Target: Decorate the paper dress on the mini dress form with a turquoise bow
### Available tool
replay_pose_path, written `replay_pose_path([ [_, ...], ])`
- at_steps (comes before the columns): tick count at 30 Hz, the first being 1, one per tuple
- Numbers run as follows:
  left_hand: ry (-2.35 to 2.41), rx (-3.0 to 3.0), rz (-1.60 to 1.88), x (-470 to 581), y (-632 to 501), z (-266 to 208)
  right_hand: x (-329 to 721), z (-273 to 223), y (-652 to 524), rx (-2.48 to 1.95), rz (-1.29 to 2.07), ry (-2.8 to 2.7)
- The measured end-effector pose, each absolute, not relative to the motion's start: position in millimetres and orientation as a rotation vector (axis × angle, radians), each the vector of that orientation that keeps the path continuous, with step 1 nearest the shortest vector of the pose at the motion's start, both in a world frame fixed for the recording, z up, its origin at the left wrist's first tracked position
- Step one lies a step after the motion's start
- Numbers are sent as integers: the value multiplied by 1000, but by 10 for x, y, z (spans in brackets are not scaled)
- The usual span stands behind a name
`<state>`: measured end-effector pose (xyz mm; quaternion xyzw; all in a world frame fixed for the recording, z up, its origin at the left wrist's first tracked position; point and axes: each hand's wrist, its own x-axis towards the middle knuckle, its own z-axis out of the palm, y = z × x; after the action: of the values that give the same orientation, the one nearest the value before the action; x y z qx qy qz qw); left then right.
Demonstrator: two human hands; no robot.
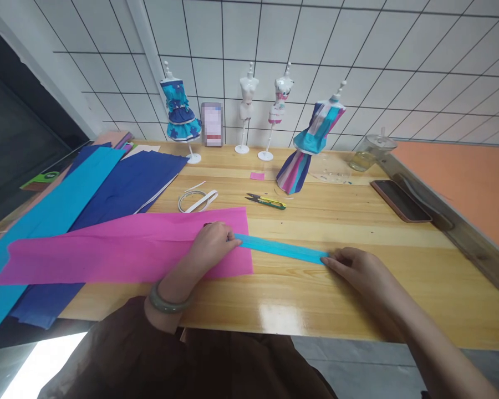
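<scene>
A narrow folded strip of light-blue fabric or crepe paper (280,249) stretches between my two hands just over the wooden table (299,310). My left hand (214,244) pinches the strip's left end, above a wide pink sheet (120,260). At the other end, my right hand (353,266) pinches the strip between thumb and fingers. A green bangle sits on my left wrist. Beyond the strip lie yellow-and-green thread snips (268,202) and a roll of white tape (191,201).
Blue sheets (125,183) are layered at left. Along the tiled wall stand a blue-dressed mannequin (181,113), two mostly white mannequins (248,97) (280,97) and a striped-dress one (318,133). A dark phone (400,199) and lidded cup (363,158) are at right.
</scene>
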<state>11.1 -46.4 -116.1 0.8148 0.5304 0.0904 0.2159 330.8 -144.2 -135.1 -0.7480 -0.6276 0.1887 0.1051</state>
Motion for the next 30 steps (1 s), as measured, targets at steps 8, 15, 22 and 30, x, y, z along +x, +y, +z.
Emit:
replay_pose_path([
  [8, 1499, 2228, 261, 83, -461, -1200, 3263, -1343, -1483, -2202, 516, -1814],
  [15, 1491, 2275, 325, 73, -472, -1225, 3164, -1397, -1576, -1767, 34, -2150],
  [22, 1138, 2700, 258, 146, -547, -1232, 3195, -1443, -1643, -1512, -182, -2518],
  [30, 924, 2893, 58, 183, -626, -1234, 3200, -1456, -1614, -1510, -48, -2459],
])
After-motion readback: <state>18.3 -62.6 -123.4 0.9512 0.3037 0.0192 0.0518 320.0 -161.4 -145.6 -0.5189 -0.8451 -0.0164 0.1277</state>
